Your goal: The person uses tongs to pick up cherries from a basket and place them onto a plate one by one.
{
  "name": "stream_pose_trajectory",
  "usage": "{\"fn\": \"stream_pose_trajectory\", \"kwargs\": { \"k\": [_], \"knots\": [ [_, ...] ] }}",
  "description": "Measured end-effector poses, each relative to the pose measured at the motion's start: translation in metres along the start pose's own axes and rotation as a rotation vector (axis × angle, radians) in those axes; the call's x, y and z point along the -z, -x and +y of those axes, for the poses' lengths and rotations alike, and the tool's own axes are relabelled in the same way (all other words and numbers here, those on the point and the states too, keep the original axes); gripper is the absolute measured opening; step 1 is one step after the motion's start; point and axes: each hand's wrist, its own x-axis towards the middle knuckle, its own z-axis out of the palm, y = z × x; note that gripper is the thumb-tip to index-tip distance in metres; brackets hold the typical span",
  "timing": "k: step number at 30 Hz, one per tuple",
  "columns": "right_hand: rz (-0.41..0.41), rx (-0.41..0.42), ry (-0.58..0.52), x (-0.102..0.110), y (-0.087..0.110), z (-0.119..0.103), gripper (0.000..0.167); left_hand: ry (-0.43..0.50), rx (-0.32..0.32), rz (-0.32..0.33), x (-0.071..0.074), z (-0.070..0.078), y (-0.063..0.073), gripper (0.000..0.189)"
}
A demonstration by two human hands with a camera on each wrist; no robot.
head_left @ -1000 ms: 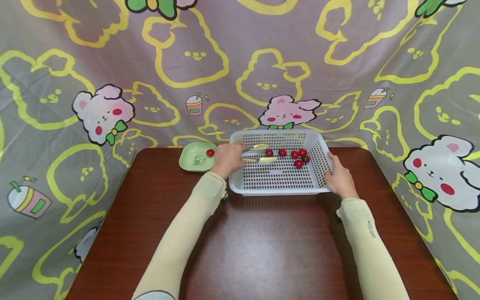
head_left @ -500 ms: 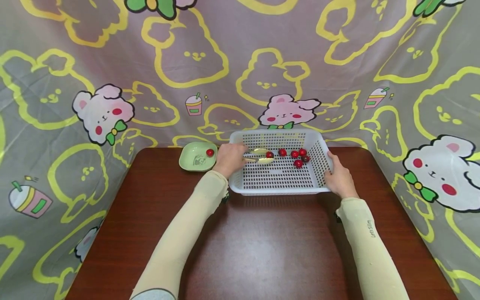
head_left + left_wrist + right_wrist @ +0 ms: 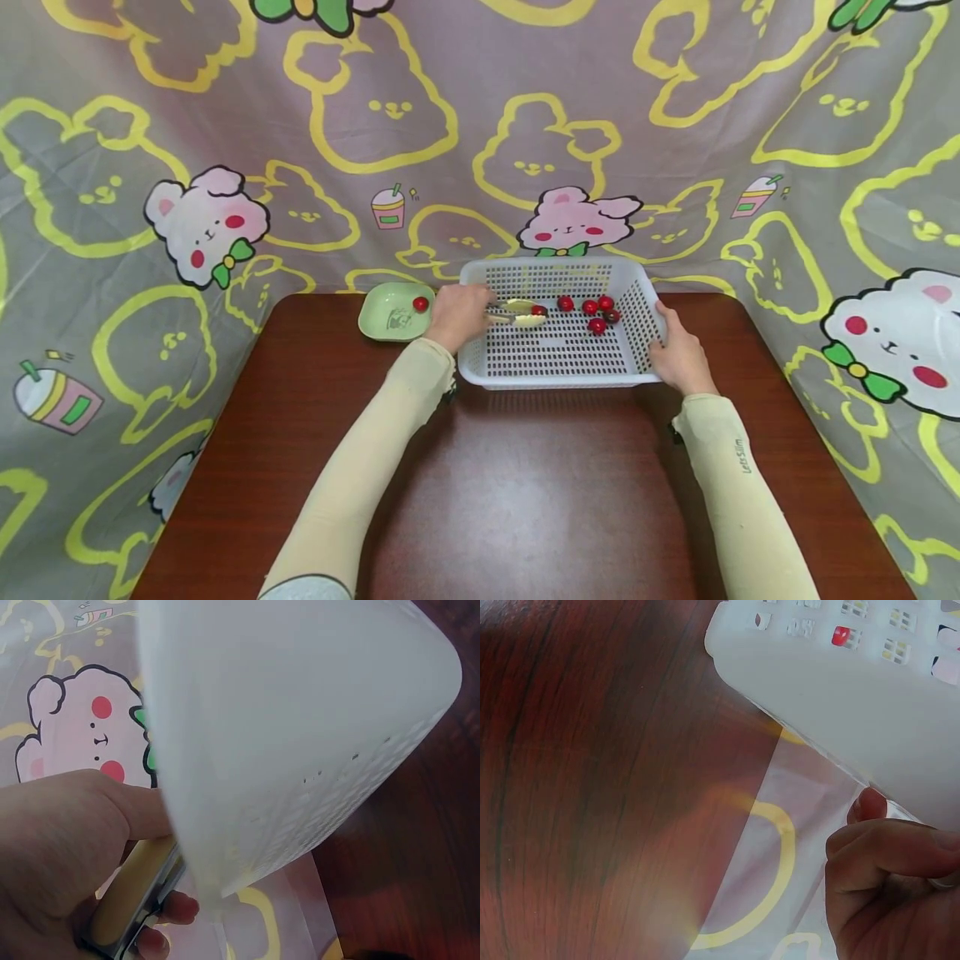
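Observation:
My left hand [image 3: 459, 317] reaches over the left rim of a white plastic basket [image 3: 555, 383] and grips a pair of tongs [image 3: 528, 321]. In the left wrist view, fingers curl round the tongs' tan handle [image 3: 135, 889], while the basket wall hides the tips. Down in the basket, the pale yellow tips stand on either side of a small round red fruit [image 3: 538, 311], partly covering it. Several more red fruits, like cherries [image 3: 597, 326], lie towards the basket's right side. My right hand [image 3: 681, 354] holds the basket's right rim, thumb inside.
Left of the basket, a light green dish [image 3: 386, 321] holds one red fruit [image 3: 421, 304]. Both stand at the far edge of a dark brown wooden table [image 3: 525, 483]. Behind and beside it hangs a patterned cloth [image 3: 427, 92].
The tongs' tips have come closer together around the nearest red fruit, which has shifted slightly. My right hand keeps its grip on the basket, which stays in place.

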Motion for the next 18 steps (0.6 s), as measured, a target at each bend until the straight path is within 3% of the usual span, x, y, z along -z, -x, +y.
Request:
{"fn": "stream_pose_trajectory", "kwargs": {
  "k": [11, 18],
  "knots": [
    [-0.003, 0.011, 0.006, 0.0005, -0.0029, 0.0022, 0.071, -0.031, -0.008, 0.04, 0.0014, -0.0035, 0.0025, 0.037],
    [-0.015, 0.0, 0.006, 0.0016, -0.0028, 0.0007, 0.07, 0.033, -0.004, 0.067, 0.0031, -0.0055, 0.0073, 0.039]
  ]
}}
